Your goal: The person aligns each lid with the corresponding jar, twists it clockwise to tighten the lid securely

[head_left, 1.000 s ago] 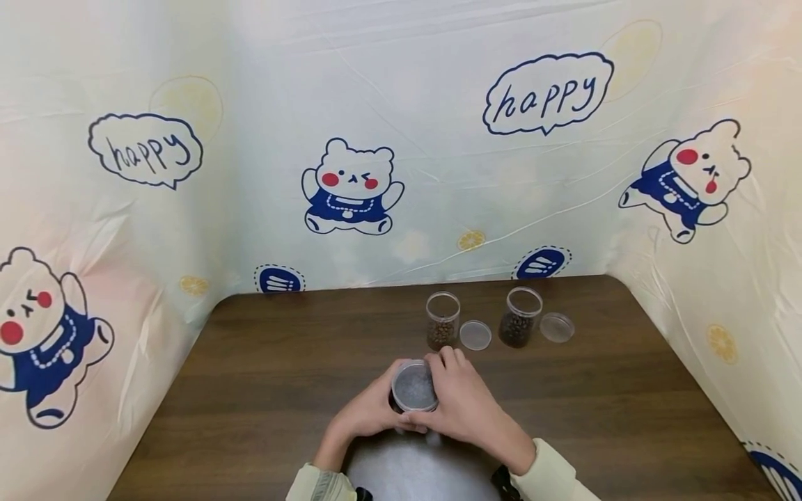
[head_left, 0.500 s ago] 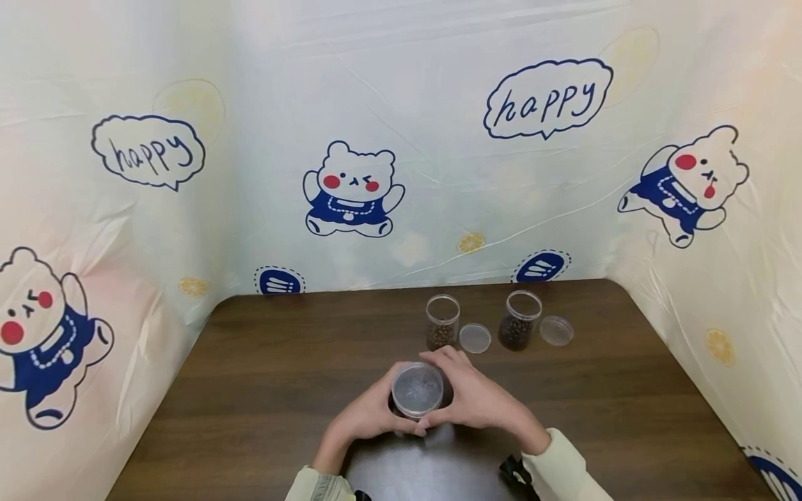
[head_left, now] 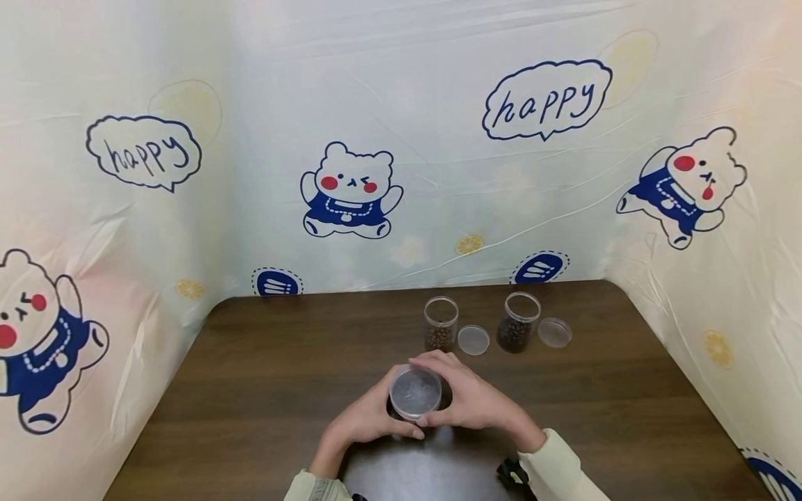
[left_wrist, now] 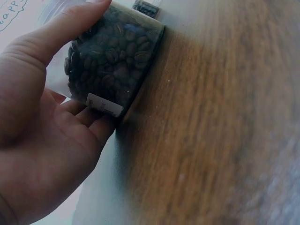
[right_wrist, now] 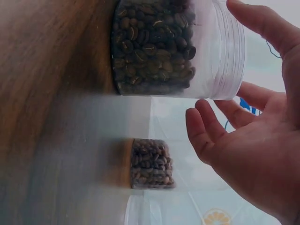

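A clear plastic jar [right_wrist: 154,51], partly filled with dark coffee beans, stands upright on the table near its front. Its clear screw lid [head_left: 415,393] is on top. My left hand [head_left: 370,412] grips the jar's side, thumb at the front and fingers behind; a white label [left_wrist: 104,104] shows low on the jar in the left wrist view. My right hand [head_left: 475,398] holds the lid's rim between thumb and fingers, with a gap between palm and jar. In the right wrist view its lower fingers [right_wrist: 199,129] curl loosely, off the jar.
Behind the hands stand two uncovered jars, one with brown beans [head_left: 441,335] and one with darker beans [head_left: 516,334]. Beside each lies a clear lid, the left lid [head_left: 473,340] and the right lid [head_left: 555,332]. A printed curtain [head_left: 438,209] surrounds the wooden table [head_left: 269,369].
My right hand has shifted its hold on the lid, its palm moving out to the right, so more of the lid shows. My left hand stays on the jar.
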{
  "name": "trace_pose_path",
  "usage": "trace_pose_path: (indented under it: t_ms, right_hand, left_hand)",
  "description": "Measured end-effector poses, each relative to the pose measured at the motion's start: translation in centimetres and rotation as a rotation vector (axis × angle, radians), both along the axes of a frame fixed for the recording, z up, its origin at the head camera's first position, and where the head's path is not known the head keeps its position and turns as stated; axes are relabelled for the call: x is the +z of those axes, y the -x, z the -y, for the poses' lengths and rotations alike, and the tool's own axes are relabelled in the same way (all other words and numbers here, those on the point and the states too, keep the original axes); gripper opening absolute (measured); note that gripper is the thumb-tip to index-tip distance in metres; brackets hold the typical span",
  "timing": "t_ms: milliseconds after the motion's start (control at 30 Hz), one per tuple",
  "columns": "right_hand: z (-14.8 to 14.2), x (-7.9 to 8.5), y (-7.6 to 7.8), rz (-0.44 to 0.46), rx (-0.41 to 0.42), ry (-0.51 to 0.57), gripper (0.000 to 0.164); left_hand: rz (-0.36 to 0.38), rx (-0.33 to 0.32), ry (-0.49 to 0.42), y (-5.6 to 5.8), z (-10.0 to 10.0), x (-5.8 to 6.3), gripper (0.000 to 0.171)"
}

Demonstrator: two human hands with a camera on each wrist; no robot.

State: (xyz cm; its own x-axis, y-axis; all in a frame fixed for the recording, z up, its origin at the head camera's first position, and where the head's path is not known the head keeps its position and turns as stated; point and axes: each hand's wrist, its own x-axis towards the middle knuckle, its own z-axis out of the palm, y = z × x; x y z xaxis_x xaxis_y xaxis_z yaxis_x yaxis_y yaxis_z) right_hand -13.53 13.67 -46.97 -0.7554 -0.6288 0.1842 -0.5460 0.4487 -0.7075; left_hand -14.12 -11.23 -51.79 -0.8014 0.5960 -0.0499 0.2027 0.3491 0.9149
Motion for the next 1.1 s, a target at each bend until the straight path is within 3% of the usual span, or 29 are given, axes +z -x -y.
trace_pose_path:
  t_ms: [267,533,733,900,1000,1100]
  right_hand:
    - [0.7,0.3,-0.7,-0.033,-0.087,-0.02,0.09]
    - [2.1,0.5,-1.5,-0.062,-0.213,-0.117,0.091]
    - [3.3,0.4,-2.3,-0.152,-0.37,-0.217,0.086]
    - [4.3,0.1,-3.1,-0.298,-0.51,-0.316,0.085]
    - [4.6,0.0,-3.5,-0.373,-0.557,-0.351,0.086]
    - [4.9,0.0,-3.7,-0.379,-0.569,-0.36,0.086]
  left_hand:
    - [0.017,-0.008,-0.012,0.0,0.0,0.0,0.1]
    - [0.009,-0.011,-0.018,0.0,0.0,0.2,0.099]
    - [0.04,-0.015,-0.023,0.0,0.1,0.2,0.097]
    - [0.043,-0.024,-0.03,0.2,0.1,0.0,0.091]
    - [0.035,-0.028,-0.036,0.3,0.1,0.0,0.088]
    - [0.032,-0.029,-0.031,0.3,0.1,0.0,0.087]
